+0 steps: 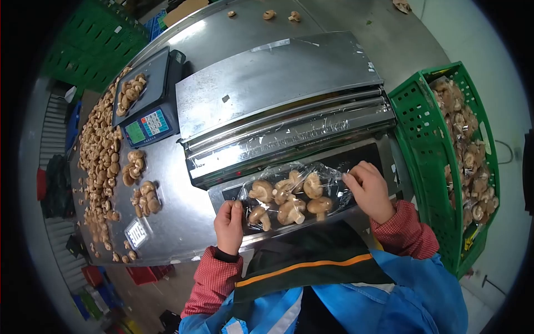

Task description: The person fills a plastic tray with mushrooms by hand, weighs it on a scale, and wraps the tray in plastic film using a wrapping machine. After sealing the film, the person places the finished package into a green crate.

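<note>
A pack of brown mushrooms (291, 212) under clear plastic film (336, 173) lies on the dark plate at the front of a wrapping machine (278, 83). At the pack's left end, my left hand (228, 227) is closed, its thumb and fingers pinching the film's edge. My right hand (368, 190) grips the film at the right end, fingers curled together and the film stretched toward them. Several mushrooms show through the shiny, wrinkled film, some with stems facing up. Any tray beneath them is hidden.
Left of the machine stands a scale (150, 119) with mushrooms on its platform. A large heap of loose mushrooms (100, 150) covers the table's left side, with two small piles (146, 199) nearby. At right, a green crate (414, 111) holds film-wrapped mushroom packs (470, 158).
</note>
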`<state>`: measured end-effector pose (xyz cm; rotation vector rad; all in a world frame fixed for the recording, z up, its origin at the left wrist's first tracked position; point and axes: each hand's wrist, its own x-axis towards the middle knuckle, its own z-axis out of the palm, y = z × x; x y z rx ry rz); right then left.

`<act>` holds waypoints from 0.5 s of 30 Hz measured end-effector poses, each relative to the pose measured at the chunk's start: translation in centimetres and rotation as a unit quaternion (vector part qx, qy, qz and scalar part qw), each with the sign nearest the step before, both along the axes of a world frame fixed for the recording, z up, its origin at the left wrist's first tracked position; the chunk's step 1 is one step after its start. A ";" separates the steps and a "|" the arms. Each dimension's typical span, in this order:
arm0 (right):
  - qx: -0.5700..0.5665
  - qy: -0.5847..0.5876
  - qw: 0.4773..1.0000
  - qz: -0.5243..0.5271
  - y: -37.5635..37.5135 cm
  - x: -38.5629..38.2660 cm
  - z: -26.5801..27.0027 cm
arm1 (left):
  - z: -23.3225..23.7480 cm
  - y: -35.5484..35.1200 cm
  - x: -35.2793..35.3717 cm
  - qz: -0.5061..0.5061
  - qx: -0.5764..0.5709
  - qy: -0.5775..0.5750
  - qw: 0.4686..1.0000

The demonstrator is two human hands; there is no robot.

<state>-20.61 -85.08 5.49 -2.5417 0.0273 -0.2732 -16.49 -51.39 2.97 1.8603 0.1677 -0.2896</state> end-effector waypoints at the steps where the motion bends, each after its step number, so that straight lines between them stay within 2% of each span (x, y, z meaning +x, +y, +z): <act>1: 0.143 0.034 0.988 -0.050 0.4 -0.3 -0.6 | 1.0 -0.3 -0.1 0.021 -0.028 0.063 0.997; 2: 0.281 0.066 0.952 -0.098 1.0 -0.6 -1.0 | 1.0 -0.1 -0.2 0.033 -0.037 0.050 0.997; 3: 0.413 0.097 0.894 -0.143 1.4 -0.7 -1.2 | 1.0 0.2 -0.3 0.046 -0.046 0.037 0.997; 6: 0.583 0.109 0.774 -0.223 1.8 -1.4 -0.7 | 2.3 2.0 -1.4 0.080 -0.091 0.062 0.991; 8: 0.557 0.100 0.787 -0.246 1.2 -2.7 0.4 | 3.2 4.2 -2.6 0.088 -0.096 0.073 0.989; 10: 0.483 0.099 0.842 -0.218 0.2 -4.5 0.3 | 3.7 6.2 -4.1 0.115 -0.116 0.095 0.982; 13: 0.439 0.160 0.844 -0.262 -0.6 -7.5 -0.8 | 2.3 8.5 -7.2 0.136 -0.098 0.156 0.973; 15: 0.294 0.146 0.910 -0.255 -0.8 -9.0 -2.1 | 0.6 9.8 -8.7 0.163 -0.109 0.212 0.958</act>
